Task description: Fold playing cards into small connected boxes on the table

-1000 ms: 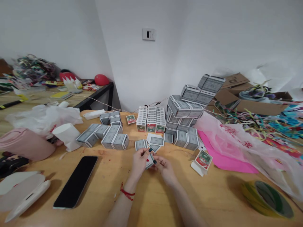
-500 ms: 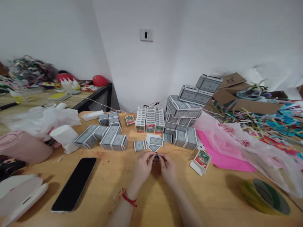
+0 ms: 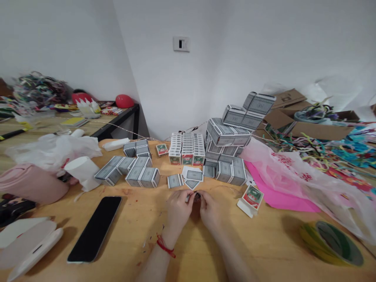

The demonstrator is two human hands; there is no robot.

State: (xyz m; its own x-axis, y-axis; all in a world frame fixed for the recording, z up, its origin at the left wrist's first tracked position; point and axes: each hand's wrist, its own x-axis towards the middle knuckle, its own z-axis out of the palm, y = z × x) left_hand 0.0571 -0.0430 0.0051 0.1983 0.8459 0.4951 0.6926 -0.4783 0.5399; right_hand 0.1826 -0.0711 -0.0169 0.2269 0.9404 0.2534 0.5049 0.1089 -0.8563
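Note:
My left hand [image 3: 179, 206] and my right hand [image 3: 209, 207] meet at the middle of the table, fingertips pinched round a small dark object [image 3: 197, 196]. Its kind is mostly hidden by the fingers. A red string bracelet [image 3: 165, 246] circles my left wrist. Just beyond the fingers lie grey-backed playing cards [image 3: 194, 175] and a small grey card stack [image 3: 175, 181]. Farther back stand rows of card boxes [image 3: 187, 150]. To the right of my right hand is an opened card box [image 3: 252, 197] with a green and red front.
Grey card-covered block shapes [image 3: 138, 172] sit at left, and more are stacked in a leaning tower [image 3: 229, 133] at right. A phone [image 3: 95, 229] lies at left front. Yellow-green tape [image 3: 330, 243], pink paper [image 3: 282, 196] and a plastic bag [image 3: 305, 172] occupy the right.
My left hand has shifted slightly right and turned a little. The small dark object has turned between my fingertips. The whole view has shifted slightly.

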